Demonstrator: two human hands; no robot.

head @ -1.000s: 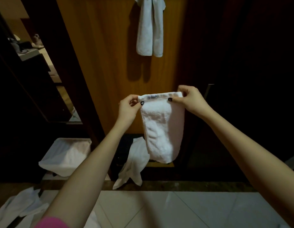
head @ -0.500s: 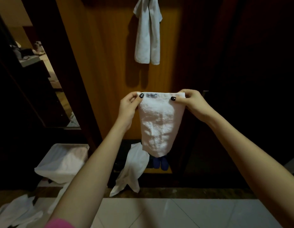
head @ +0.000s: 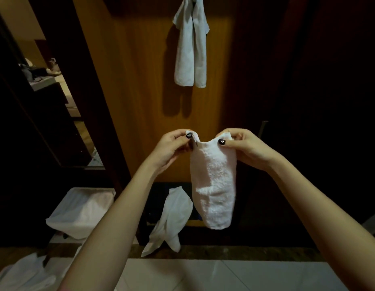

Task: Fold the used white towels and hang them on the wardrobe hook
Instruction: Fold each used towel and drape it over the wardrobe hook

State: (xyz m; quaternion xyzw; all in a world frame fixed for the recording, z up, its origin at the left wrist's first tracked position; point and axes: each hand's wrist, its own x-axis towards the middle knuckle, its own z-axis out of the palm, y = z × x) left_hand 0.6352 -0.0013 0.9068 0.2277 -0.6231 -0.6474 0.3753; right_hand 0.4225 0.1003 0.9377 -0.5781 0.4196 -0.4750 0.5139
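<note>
Before the wooden wardrobe door (head: 140,80), low against it, a white towel (head: 214,185) hangs folded into a narrow, fluffy strip, its top edge sagging between two hands. High on the door a second white towel (head: 190,49) hangs doubled over. The left hand (head: 169,148) has the strip's left top corner in a thumb-and-finger grip, and the right hand (head: 245,148) pinches the right corner likewise. There may be a dark tag by the left thumb, too dim to read.
</note>
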